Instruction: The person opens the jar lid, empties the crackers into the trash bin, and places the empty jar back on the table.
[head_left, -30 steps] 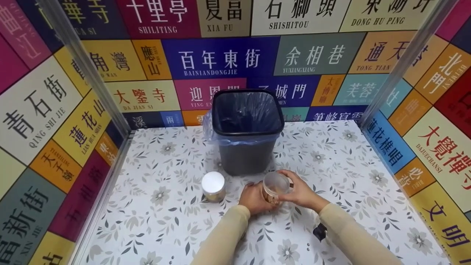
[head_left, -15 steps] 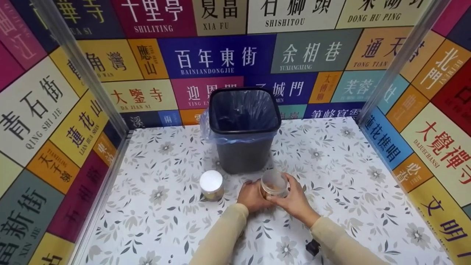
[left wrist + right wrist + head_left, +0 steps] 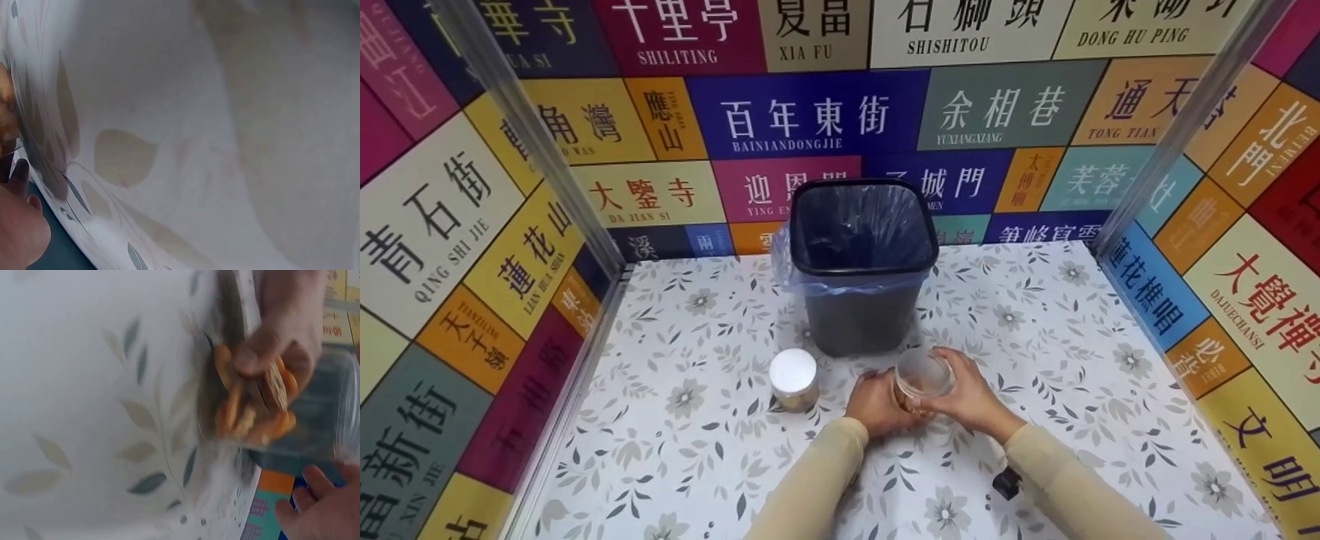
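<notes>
A clear plastic jar (image 3: 924,373) with orange-brown snack pieces (image 3: 261,422) in its lower part stands between my hands. My left hand (image 3: 877,405) grips it low on its left side, and its thumb lies across the wall in the right wrist view. Around the upper part near the rim, my right hand (image 3: 971,397) holds the jar from the right. Whether a clear lid covers its mouth, I cannot tell. A second jar (image 3: 795,394), with a white lid (image 3: 793,370), stands upright to the left. In the left wrist view only the jar's edge and some fingers (image 3: 19,174) show.
Behind the jars stands a dark grey trash bin (image 3: 862,315) lined with a bluish plastic bag (image 3: 784,266). A flower-patterned cloth (image 3: 690,450) covers the table. Walls with coloured sign panels (image 3: 810,112) enclose the back and sides. A small black object (image 3: 1006,484) shows beside my right forearm.
My right hand has turned a little around the upper part of the jar, its thumb coming nearer the front. The left hand keeps its hold. The white-lidded jar and bin stay put.
</notes>
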`<state>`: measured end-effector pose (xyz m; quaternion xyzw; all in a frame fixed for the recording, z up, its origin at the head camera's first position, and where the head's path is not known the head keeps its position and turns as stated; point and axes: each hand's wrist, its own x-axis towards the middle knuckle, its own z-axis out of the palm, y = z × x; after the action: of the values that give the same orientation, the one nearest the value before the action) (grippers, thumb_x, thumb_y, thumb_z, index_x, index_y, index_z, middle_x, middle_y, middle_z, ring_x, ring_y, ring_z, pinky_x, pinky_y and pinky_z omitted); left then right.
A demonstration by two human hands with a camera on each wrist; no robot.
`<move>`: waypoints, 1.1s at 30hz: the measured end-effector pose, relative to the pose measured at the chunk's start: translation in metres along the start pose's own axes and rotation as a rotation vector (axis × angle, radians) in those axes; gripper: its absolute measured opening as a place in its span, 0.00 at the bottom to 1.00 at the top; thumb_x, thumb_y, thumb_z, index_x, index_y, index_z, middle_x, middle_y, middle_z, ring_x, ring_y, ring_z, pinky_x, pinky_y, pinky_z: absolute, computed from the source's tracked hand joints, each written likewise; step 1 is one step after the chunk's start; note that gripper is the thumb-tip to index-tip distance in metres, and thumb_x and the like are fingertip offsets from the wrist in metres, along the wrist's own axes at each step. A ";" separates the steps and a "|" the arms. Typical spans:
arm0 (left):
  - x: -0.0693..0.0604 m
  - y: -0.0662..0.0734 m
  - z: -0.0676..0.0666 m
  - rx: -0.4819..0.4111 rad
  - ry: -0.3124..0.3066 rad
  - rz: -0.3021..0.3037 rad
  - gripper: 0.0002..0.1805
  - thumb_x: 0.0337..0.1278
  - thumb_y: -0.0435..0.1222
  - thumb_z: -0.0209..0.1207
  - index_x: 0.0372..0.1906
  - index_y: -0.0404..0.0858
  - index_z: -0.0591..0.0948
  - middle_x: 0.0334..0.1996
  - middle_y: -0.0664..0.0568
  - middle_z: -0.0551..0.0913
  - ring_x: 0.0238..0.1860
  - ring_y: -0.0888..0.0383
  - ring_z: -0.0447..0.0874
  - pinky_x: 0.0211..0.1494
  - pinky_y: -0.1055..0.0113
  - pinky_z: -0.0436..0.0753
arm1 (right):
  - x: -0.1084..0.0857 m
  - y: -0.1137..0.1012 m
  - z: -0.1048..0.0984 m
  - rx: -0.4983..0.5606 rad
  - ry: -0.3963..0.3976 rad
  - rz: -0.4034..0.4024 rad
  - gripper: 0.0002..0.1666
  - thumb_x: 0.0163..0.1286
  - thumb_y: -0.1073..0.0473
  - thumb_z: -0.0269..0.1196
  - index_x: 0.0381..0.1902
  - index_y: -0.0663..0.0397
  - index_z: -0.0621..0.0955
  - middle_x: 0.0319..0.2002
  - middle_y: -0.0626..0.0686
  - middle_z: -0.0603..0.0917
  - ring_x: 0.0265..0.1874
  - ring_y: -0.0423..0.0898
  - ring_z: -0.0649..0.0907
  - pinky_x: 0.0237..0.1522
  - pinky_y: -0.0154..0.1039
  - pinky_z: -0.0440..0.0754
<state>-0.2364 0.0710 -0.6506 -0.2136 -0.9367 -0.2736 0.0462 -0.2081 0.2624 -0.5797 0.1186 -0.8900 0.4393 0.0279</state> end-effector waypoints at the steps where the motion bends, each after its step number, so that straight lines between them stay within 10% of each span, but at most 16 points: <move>1: 0.000 0.000 0.000 -0.005 -0.002 -0.004 0.39 0.28 0.63 0.73 0.51 0.48 0.79 0.35 0.62 0.85 0.40 0.60 0.84 0.69 0.62 0.66 | 0.002 0.001 -0.002 0.016 -0.026 -0.009 0.55 0.42 0.48 0.82 0.66 0.57 0.71 0.64 0.62 0.71 0.64 0.60 0.69 0.66 0.59 0.64; 8: -0.001 0.003 0.001 -0.009 -0.013 -0.008 0.40 0.29 0.63 0.74 0.52 0.48 0.79 0.37 0.62 0.85 0.41 0.60 0.84 0.68 0.62 0.66 | 0.001 0.005 -0.007 0.026 -0.070 -0.050 0.55 0.43 0.50 0.82 0.67 0.56 0.70 0.64 0.62 0.71 0.63 0.61 0.70 0.65 0.62 0.65; 22: 0.000 0.001 -0.001 0.054 0.030 0.026 0.35 0.33 0.64 0.71 0.47 0.47 0.79 0.32 0.61 0.84 0.36 0.57 0.84 0.63 0.63 0.72 | -0.009 -0.017 0.021 0.011 0.186 0.096 0.62 0.41 0.39 0.82 0.69 0.58 0.66 0.64 0.65 0.69 0.62 0.61 0.70 0.65 0.57 0.66; 33: 0.000 0.003 -0.002 0.041 0.013 0.020 0.39 0.31 0.64 0.72 0.51 0.48 0.79 0.34 0.61 0.85 0.39 0.59 0.84 0.67 0.60 0.68 | 0.017 0.004 -0.016 0.187 -0.182 -0.111 0.57 0.43 0.60 0.82 0.70 0.61 0.67 0.65 0.63 0.71 0.60 0.63 0.73 0.61 0.62 0.70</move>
<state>-0.2354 0.0728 -0.6475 -0.2202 -0.9395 -0.2554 0.0596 -0.2269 0.2745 -0.5701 0.2091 -0.8361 0.5055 -0.0396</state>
